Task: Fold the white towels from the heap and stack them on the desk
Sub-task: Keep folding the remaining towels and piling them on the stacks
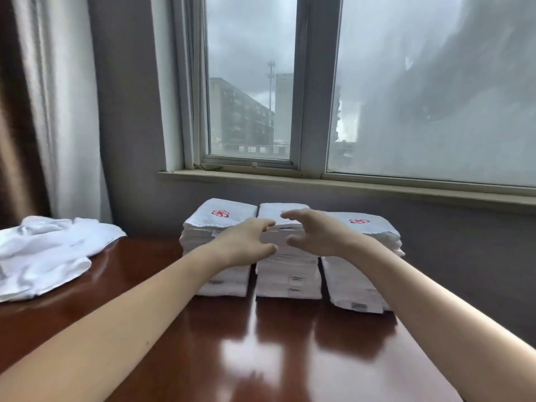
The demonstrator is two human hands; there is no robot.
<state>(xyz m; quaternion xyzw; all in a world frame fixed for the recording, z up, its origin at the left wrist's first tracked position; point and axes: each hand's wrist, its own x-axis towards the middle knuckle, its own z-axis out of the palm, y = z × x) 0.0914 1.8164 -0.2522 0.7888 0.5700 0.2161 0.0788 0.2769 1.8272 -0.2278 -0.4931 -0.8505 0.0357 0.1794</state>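
Where the hands meet: in front of the top of the middle stack of folded white towels [287, 274], with both bare forearms stretched forward over the bench.
Left hand [246, 242]: its fingers [262, 224] are curved and spread, the thumb below them, level with the top left edge of the middle stack. They close on nothing; whether the tips touch the cloth cannot be told.
Right hand [319, 233]: its fingers [293, 214] are spread and loosely curved above the stack's top, the thumb lower, and they hold nothing. Contact with the towel is likewise unclear.
Bench [261, 343]: a glossy reddish-brown wooden top that reflects the window light and carries all the towels.
Left stack [200, 239]: folded white towels, the top one bearing a red flower emblem [220, 213], just beside the middle stack.
Right stack [356, 274]: folded white towels with a matching red emblem on top, close beside the middle stack and nearer the bench's right edge.
Heap [43, 253]: rumpled, unfolded white towels on the bench's far left, well apart from the three stacks.
Backdrop: a grey wall, a pale window sill [290, 178], a grey-framed sliding window [249, 82] showing buildings and overcast sky, and a white curtain [63, 111] at the left.
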